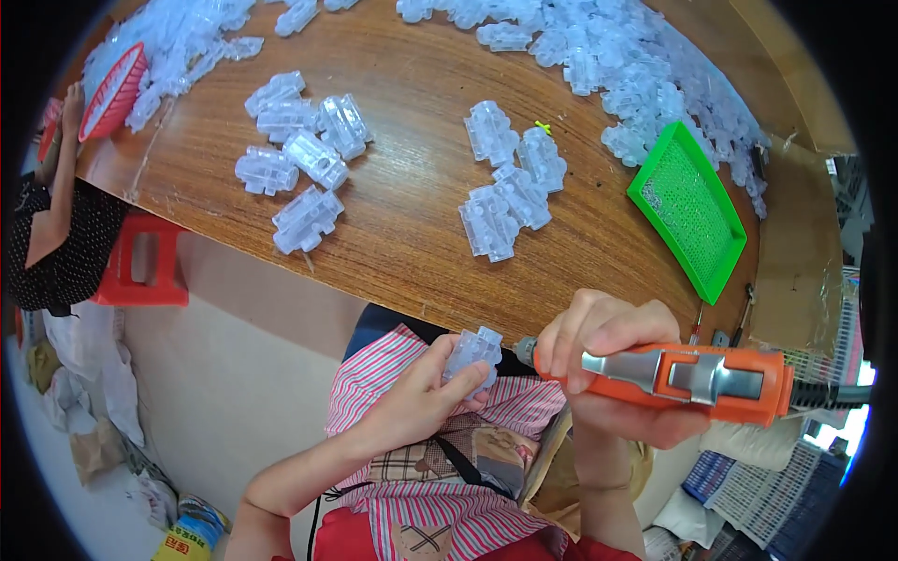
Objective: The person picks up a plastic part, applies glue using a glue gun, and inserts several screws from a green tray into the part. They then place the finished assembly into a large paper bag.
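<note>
In front of my apron, my left hand (421, 397) is closed around a clear plastic housing (475, 351), thumb across its lower side. My right hand (613, 337) wraps round an orange electric screwdriver (734, 383) with a silver lever on its body. Its nose points left at the housing, close beside it; whether they touch I cannot tell. Beyond my hands, several similar clear housings lie on the wooden table (402, 201) in two groups: one at the left (315, 157), the other in the middle (519, 194). A small yellow piece (543, 127) sits near the middle group.
A green tray (670, 245) of tiny metal pieces, perhaps screws, stands at the right. Clear parts (645, 84) are heaped along the far edge. At far left, another person's hand (72, 107) is by a red basket (122, 105), above a red stool (140, 276). Cardboard (800, 206) borders the right side.
</note>
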`<state>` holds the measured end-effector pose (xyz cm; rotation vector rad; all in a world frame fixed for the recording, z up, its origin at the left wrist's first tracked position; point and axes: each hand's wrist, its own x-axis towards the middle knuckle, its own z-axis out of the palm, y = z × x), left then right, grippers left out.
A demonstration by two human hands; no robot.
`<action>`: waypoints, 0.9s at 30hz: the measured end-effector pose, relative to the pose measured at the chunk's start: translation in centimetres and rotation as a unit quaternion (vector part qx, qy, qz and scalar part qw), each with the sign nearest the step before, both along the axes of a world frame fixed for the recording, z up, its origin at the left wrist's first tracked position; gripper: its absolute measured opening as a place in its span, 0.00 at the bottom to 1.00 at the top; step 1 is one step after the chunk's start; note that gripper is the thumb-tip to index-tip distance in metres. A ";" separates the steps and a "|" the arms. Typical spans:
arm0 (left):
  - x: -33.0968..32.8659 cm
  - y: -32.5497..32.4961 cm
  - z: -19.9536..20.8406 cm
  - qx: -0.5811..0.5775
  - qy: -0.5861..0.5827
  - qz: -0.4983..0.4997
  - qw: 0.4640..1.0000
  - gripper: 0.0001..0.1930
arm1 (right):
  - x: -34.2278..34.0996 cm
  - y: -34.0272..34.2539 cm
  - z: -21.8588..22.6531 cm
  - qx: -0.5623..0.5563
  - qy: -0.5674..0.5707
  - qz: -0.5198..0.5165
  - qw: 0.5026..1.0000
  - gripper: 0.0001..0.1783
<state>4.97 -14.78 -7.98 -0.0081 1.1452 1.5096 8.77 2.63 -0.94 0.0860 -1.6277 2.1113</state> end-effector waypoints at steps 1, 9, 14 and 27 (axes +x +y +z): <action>0.0 -0.1 0.1 0.005 -0.007 0.003 1.000 0.18 | -0.1 -0.3 -0.2 0.005 -0.007 0.003 1.000 0.50; 0.9 -0.5 -1.1 -0.001 0.090 -0.017 0.996 0.19 | 0.0 -1.4 -0.4 0.029 -0.017 0.013 0.999 0.31; 0.8 -0.1 -1.2 0.009 0.105 -0.004 0.994 0.16 | -0.1 -1.7 -0.6 0.038 -0.016 0.021 0.999 0.13; 2.2 -0.1 -2.0 0.017 0.203 0.057 0.977 0.17 | -0.8 -1.1 -1.3 0.031 0.002 0.031 0.999 0.48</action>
